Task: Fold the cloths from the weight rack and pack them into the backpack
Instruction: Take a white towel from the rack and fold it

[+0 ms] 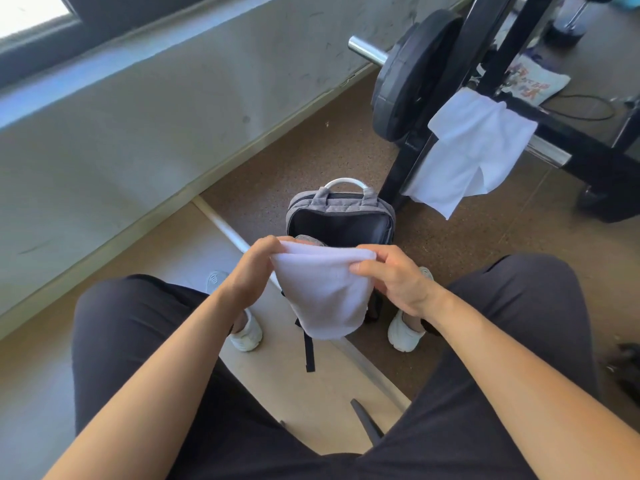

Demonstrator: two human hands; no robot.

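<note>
I hold a white cloth [323,289] up in front of me, folded over and hanging down. My left hand [254,268] pinches its upper left corner and my right hand [393,277] pinches its upper right corner. Just behind the cloth stands a grey backpack [341,211] on the floor between my feet, its top unzipped and its dark inside showing. Its lower half is hidden by the cloth. A second white cloth [474,150] hangs draped over a bar of the black weight rack [491,64] at the upper right.
A black weight plate [408,81] on a chrome bar sits on the rack left of the draped cloth. A grey wall runs along the left. My legs in dark trousers and white shoes frame the backpack. A printed bag [533,81] and a cable lie behind the rack.
</note>
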